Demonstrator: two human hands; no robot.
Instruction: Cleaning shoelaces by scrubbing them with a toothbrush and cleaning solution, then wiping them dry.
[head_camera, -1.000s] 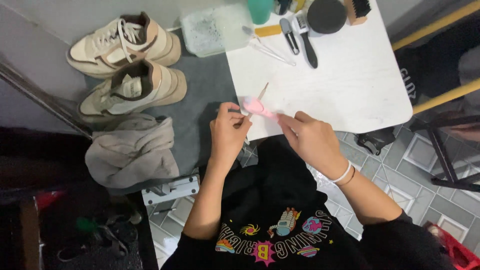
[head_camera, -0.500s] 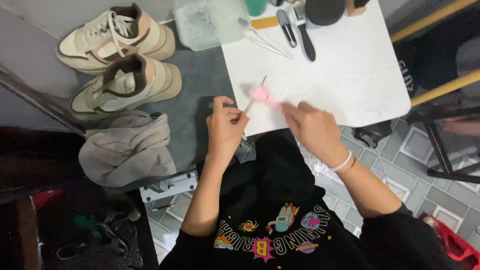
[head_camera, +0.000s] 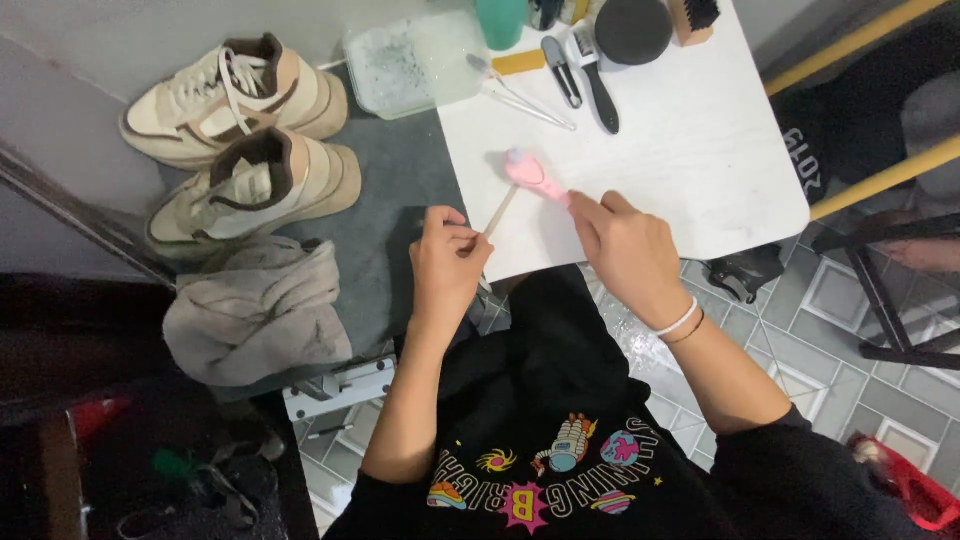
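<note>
Head view: left hand (head_camera: 447, 262) has fingers pinched together on the lower end of a thin wooden stick (head_camera: 501, 211). Stick runs up and to the right from the fingertips, over the near edge of the white table (head_camera: 700, 150).

Right hand (head_camera: 625, 247) is closed on the handle of a pink tool (head_camera: 530, 172). Pink head sticks out up-left of the knuckles and lies over the tabletop, blurred, so exact shape unclear. Stick's upper end is just beside the pink head; can't tell if they touch.

Both hands sit at the table's near-left corner, close together, not touching.

Far edge of the table: clear plastic tub (head_camera: 412, 62), green cup (head_camera: 501, 20), black brush (head_camera: 593, 72).

Left of the table, on the grey mat (head_camera: 390, 200): pair of beige sneakers (head_camera: 240, 140), with a crumpled grey cloth (head_camera: 255, 312) below them.
</note>
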